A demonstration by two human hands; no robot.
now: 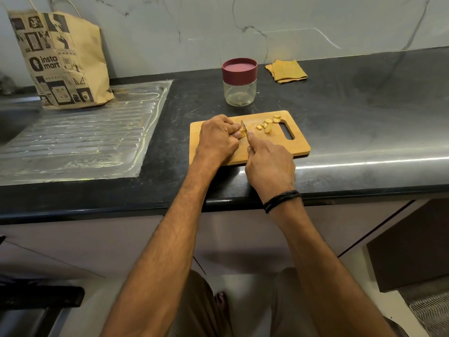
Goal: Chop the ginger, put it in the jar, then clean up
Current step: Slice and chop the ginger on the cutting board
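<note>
My two forearms reach out over the front edge of the dark worktop, a black cord band around my right wrist. My right hand is curled tight round the handle of a knife, the handle hidden in my fist and only the short blade showing, edge down on the wooden cutting board. Just to its left, my left hand is bunched, fingertips pinching the uncut piece of ginger against the board, touching the blade's side. Beyond the blade, toward the board's handle slot, a small scatter of cut ginger slices lies on the wood. Behind the board stands the clear jar, upright, nothing in it, its maroon lid on. Further back and to the right, a folded yellow cloth lies by the marble wall. Off to the left runs the ribbed steel drainboard, with a printed paper bag standing at its far end.
</note>
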